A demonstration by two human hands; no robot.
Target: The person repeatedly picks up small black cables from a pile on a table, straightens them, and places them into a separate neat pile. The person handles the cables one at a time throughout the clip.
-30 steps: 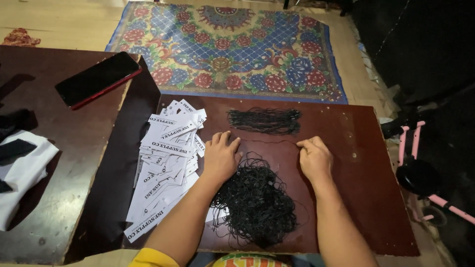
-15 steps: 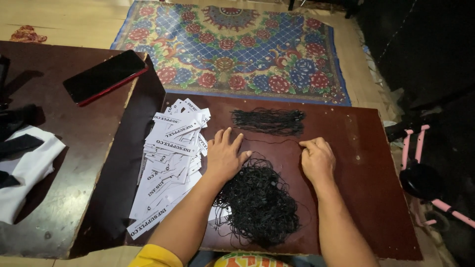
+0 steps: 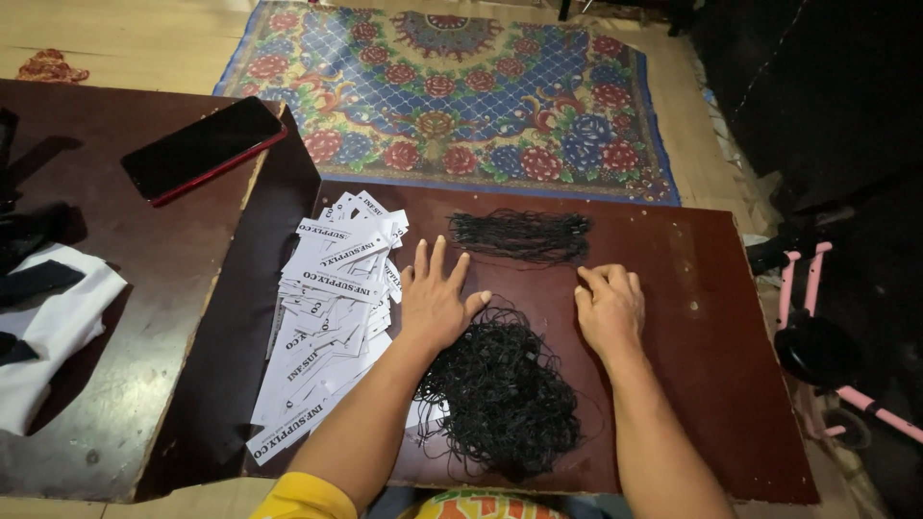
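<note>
Resting flat on the dark reddish-brown table (image 3: 711,317), both hands lie palm down and hold nothing. The left hand (image 3: 435,300) has its fingers spread wide, its heel touching the upper edge of a loose tangle of black cords (image 3: 500,394) that lies between the two forearms near the table's front edge. The right hand (image 3: 608,306) is open with fingers loosely curled, just beside the tangle's upper right. Beyond the fingertips sits a neat bundle of black cords (image 3: 521,236), laid straight across the table and apart from both hands. Just left of the left hand spreads a sloping pile of white paper tags (image 3: 332,317) with black print, reaching from the table's far left down to its near edge.

A second, worn brown table (image 3: 125,365) adjoins on the left; it carries a dark phone with a red edge (image 3: 204,147) and some white and black cloth (image 3: 48,317). Past the tables, a patterned floral rug (image 3: 461,86) covers a pale wooden floor (image 3: 115,38). At right, in shadow, stands a pink-framed object (image 3: 836,356).
</note>
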